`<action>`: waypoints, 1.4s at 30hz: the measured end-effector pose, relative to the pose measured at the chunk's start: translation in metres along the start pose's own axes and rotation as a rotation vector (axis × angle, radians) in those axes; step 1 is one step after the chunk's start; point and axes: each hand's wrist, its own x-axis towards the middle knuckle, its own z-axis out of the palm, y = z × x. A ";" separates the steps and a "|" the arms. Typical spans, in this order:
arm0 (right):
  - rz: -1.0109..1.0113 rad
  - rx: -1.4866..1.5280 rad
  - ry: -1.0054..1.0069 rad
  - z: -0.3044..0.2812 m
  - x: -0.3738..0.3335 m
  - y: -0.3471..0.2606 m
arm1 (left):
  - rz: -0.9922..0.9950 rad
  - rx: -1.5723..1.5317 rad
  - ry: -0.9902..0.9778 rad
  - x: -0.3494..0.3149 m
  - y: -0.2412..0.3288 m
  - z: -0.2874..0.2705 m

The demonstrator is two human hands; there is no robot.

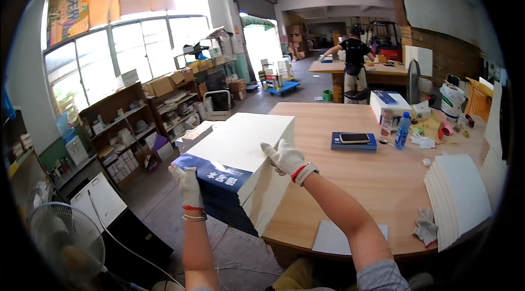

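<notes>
A tall stack of booklets (240, 138) lies at the table's left edge, tilted, with a white top, a dark blue band and blue edges on its near side. My left hand (190, 187), in a white glove with a red cuff, grips the stack's near left corner. On the other side, my right hand (285, 160), gloved the same way and wearing a watch, is closed against the right upper edge, its index finger lying along the top. Part of the fingers of both hands is hidden by the stack.
The wooden table (328, 181) bears a phone (354, 138) on blue books, two bottles (402, 130), a loose glove (425, 226) and stacked white sheets (456, 198). A fan (68, 242) stands at lower left. A co-worker (355, 56) is at a far table.
</notes>
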 end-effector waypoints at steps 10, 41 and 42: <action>0.016 0.373 -0.056 -0.103 -0.132 0.180 | 0.579 -0.202 0.401 0.004 -0.031 0.017; 0.112 -0.442 0.827 -0.165 -0.465 0.298 | -1.381 -0.858 -1.836 -0.655 0.340 0.347; 0.060 -0.426 0.844 -0.166 -0.461 0.304 | -1.394 -0.853 -1.803 -0.651 0.341 0.350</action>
